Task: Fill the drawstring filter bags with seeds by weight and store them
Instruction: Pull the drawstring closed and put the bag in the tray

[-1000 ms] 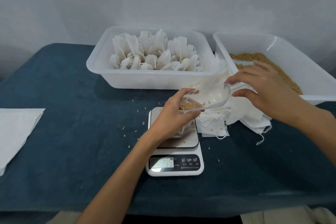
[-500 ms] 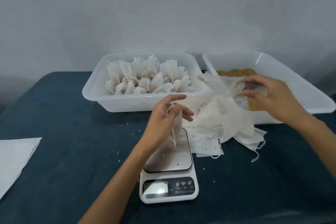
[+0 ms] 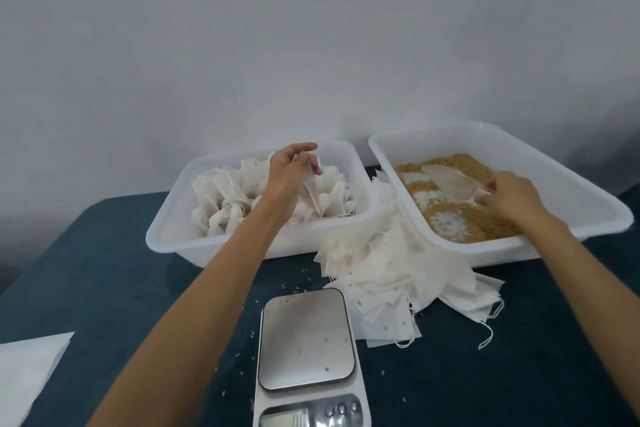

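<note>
Head view: the left hand [image 3: 289,170] pinches a filled bag [image 3: 313,196] over the storage tub [image 3: 173,236] at 11 o'clock; the right hand [image 3: 509,196] apparently grips the scoop [image 3: 450,182] in the seed tray [image 3: 391,152]. The bag should be lowered gently among the others.

Single head view, looking forward and down past both forearms (close, wide-angle), wall filling upper half.

The left hand [image 3: 289,170] carried the filled bag [image 3: 311,196] off the scale [image 3: 306,336] over the bin [image 3: 166,236].
</note>
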